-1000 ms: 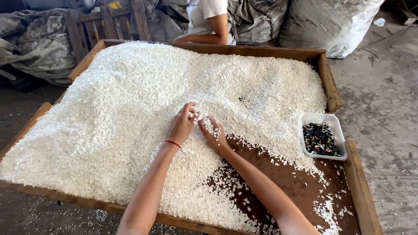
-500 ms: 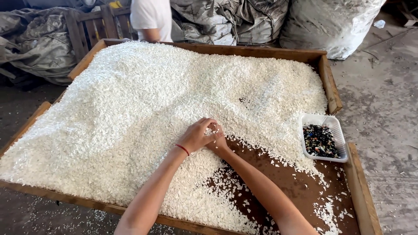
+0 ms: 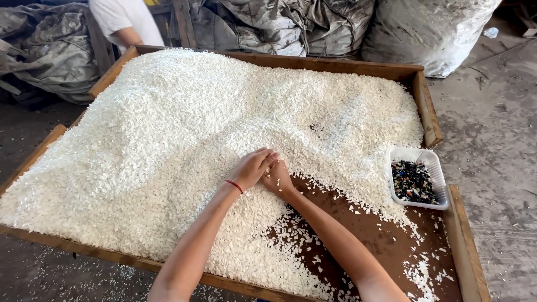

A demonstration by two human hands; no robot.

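Since the earlier frame your hands have slid nearer you, dragging flakes along. Your left hand (image 3: 253, 168) lies over your right hand (image 3: 278, 179), fingers together and curled on the white flakes (image 3: 184, 128) (nothing visibly pinched). The flakes fill the wooden tray (image 3: 428, 109); a white dish (image 3: 433, 168) of dark bits sits at 3 o'clock.

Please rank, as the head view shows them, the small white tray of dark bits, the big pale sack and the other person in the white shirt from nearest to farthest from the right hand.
From the right hand:
1. White tray of dark bits, at the right edge of the table.
2. Big pale sack, beyond the far right corner.
3. Person in the white shirt, beyond the far left corner.
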